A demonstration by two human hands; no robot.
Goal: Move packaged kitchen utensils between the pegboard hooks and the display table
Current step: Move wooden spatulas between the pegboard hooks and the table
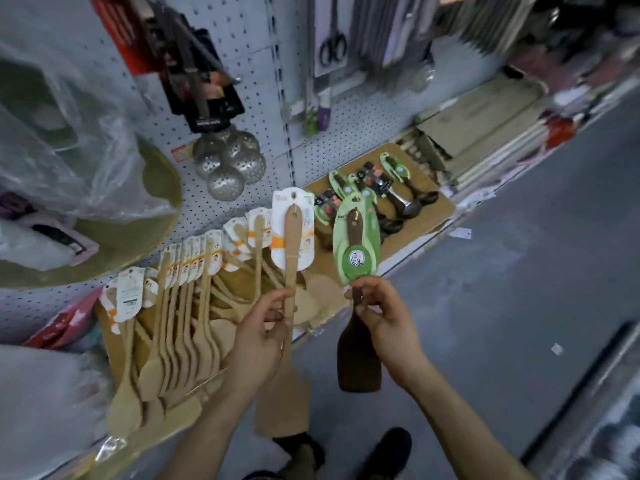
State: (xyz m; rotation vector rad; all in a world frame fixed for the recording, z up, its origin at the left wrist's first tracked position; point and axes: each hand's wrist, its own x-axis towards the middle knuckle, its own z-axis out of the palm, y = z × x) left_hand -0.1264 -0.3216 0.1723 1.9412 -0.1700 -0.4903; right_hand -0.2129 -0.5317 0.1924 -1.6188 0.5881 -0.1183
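My left hand (258,336) grips the handle of a light wooden spatula (289,271) with a white and orange card at its top; its flat blade hangs below my hand. My right hand (382,318) pinches the handle of a dark wooden spatula (358,362) with a green card (356,244). Both are held upright in front of the display table (420,223). Behind it rises the white pegboard (249,46).
Several light wooden spatulas (180,323) lie in a row on the table's left part. Green-carded dark utensils (377,188) lie at its right. Metal skimmers (230,162), black-packaged tools and scissors (332,46) hang on the pegboard. Plastic-wrapped goods (62,133) sit left. Grey floor lies right.
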